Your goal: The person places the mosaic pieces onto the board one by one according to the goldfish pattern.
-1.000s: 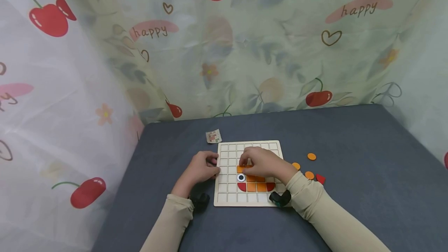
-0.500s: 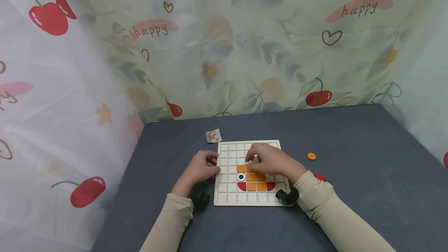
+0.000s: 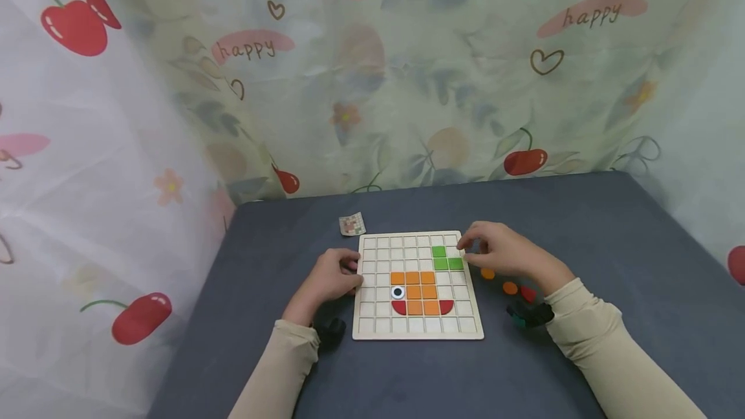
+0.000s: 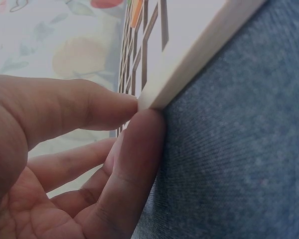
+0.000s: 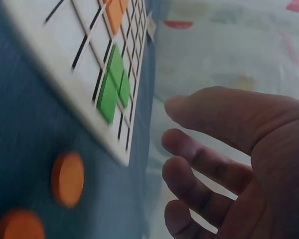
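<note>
A pale grid board lies on the dark table. My left hand pinches its left edge between thumb and finger, as the left wrist view also shows. On the board are several orange square tiles, an eye tile, a red curved tile at each end of the lower row, and green tiles at the upper right. My right hand is just off the board's right edge, fingers loosely bent and apart. In the right wrist view nothing shows between its fingertips.
Orange discs and a red piece lie right of the board, partly under my right hand and wrist. A small patterned card rests behind the board's far left corner. A printed curtain stands behind the table.
My right hand has moved from above the orange tiles to the right, past the board's edge, uncovering the orange and green tiles. It now covers the farthest orange disc. The left hand stays put.
</note>
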Demonstrator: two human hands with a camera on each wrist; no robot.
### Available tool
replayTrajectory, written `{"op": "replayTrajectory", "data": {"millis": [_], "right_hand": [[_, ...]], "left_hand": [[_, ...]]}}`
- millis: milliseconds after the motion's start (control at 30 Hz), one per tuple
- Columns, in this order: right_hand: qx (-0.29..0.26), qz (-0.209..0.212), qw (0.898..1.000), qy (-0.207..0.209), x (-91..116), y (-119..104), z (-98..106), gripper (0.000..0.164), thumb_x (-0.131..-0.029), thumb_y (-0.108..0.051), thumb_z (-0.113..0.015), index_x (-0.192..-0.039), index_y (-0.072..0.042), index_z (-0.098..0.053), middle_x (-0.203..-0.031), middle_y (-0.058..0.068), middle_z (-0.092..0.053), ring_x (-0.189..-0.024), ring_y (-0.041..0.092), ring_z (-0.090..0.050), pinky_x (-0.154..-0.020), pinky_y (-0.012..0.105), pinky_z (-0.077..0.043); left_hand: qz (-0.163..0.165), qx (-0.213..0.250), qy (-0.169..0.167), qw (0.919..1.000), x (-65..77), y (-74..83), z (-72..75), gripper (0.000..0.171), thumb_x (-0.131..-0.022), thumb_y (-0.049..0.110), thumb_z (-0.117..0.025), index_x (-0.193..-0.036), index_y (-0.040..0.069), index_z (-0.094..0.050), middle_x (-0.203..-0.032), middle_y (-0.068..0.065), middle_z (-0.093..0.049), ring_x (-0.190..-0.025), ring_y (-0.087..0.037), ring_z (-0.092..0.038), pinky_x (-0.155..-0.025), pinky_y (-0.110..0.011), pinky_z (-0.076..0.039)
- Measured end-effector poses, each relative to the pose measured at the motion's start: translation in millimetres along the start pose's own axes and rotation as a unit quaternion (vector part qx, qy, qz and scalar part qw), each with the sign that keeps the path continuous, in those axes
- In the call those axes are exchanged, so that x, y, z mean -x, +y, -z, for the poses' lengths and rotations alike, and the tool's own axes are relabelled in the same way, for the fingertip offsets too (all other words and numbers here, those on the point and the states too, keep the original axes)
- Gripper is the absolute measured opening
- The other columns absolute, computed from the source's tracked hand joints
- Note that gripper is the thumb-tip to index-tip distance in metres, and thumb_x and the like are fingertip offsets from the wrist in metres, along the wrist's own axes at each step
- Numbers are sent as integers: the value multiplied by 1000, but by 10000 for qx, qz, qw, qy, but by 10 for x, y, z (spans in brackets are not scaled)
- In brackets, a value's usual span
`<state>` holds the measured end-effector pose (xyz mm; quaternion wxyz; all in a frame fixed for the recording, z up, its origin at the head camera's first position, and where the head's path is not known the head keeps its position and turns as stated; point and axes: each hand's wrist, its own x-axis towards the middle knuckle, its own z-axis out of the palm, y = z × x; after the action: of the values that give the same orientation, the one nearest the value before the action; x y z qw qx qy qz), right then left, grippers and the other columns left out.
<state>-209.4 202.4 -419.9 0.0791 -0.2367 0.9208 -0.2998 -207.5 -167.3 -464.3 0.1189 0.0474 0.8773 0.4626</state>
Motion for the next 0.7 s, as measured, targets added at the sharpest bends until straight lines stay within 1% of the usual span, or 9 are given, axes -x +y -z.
{"op": "replayTrajectory", "data": {"millis": [133,300,500,700], "right_hand": [[99,-16,9999,38,125,126,59,20,-98,-12,-75,-117,-9,-77,-111,5,-70,-78,14,-57,-67,28,-54],[251,23,9997,18,269,235,64,16,-97,-13,-77,-113,-13,-79,-110,2,-71,-81,11,-56,-70,26,-53],[175,-19,9998,-50,476,352,55,16,-95,-13,-78,-111,-13,-78,-110,1,-71,-79,8,-55,-68,25,-52],[70,59,9999,-63,695,486,58,15,-95,-12,-78,-110,-13,-79,-106,0,-70,-70,3,-51,-61,23,-49]], "left_hand": [[-10,-4,-8,10000,1,-2,4,51,-87,2,-76,-137,-3,-66,-109,-16,-68,-71,-17,-70,-63,-33,-65],[24,-54,1,10000,6,-4,0,51,-87,2,-76,-137,-3,-66,-109,-16,-68,-71,-17,-71,-63,-33,-65],[51,-3,-7,10000,13,7,-2,51,-87,2,-76,-137,-4,-66,-109,-16,-68,-70,-17,-70,-63,-33,-65],[29,14,12,10000,11,4,-5,51,-88,1,-76,-137,-4,-66,-109,-17,-68,-72,-17,-70,-63,-33,-66]]}}
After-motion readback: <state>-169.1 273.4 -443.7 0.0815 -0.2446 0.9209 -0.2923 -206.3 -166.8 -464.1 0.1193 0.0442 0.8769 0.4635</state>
